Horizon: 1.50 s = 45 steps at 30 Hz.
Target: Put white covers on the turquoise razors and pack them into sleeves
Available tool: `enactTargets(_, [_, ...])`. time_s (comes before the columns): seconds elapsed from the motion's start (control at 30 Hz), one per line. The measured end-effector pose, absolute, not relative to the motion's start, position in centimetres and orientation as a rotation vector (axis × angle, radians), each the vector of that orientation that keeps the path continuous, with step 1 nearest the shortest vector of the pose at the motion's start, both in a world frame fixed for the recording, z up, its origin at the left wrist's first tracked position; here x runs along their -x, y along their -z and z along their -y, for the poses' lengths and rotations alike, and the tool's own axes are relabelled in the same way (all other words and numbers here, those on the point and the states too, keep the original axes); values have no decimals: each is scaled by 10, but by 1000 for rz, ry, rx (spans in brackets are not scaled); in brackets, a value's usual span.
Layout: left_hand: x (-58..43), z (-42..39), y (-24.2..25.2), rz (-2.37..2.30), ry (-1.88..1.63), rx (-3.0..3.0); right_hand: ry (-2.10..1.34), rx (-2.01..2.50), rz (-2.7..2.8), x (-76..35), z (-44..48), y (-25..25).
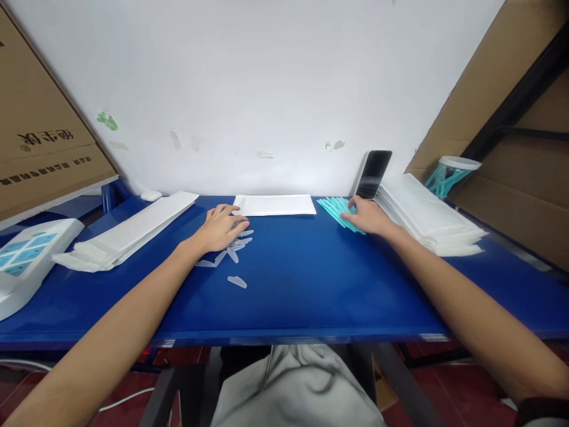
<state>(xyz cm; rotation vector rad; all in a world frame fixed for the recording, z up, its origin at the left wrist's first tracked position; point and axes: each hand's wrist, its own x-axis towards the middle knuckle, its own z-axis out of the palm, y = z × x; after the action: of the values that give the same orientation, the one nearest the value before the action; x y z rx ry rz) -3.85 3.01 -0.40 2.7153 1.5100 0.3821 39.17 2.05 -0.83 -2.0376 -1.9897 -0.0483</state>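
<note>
My left hand (221,227) lies palm down on the blue table (302,284), its fingers curled over a small scatter of clear plastic pieces (235,254); whether it grips one is hidden. My right hand (368,216) rests on a fan of teal sticks (336,209) near the back of the table, fingers pinched on their ends. Between the hands lies a flat white pouch (275,205).
A stack of white pouches (424,216) sits at the right, with a phone (373,174) leaning on the wall beside it. More white bags (128,232) lie at the left, next to a white device (24,255). Cardboard boxes (40,136) flank both sides.
</note>
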Motion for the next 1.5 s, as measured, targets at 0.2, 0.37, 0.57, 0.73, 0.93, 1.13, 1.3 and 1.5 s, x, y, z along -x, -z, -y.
enactTargets(0.2, [36,-30,2,-1268,-511,-2783,67,2035,1978,-396,-23,9])
enactTargets(0.37, [34,-28,0,-1231,-560,-2766,67,2068,1969,-397,-21,7])
enactTargets(0.57, [33,-26,-3,-1241,-566,-2785,70,2098,1966,-399,-23,7])
enactTargets(0.73, [33,-26,-4,-1244,-559,-2796,38,2115,2015,-400,-27,9])
enactTargets(0.93, [34,-26,-4,-1259,-583,-2783,-17,2147,2005,-403,-30,14])
enactTargets(1.13, [35,-27,-5,-1240,-593,-2810,-63,2207,1946,-404,-26,14])
enactTargets(1.3, [35,-25,-7,-1236,-625,-2800,14,2232,1894,-393,-16,0])
enactTargets(1.5, [32,-20,-9,-1230,-673,-2809,92,1897,2168,-358,8,-22])
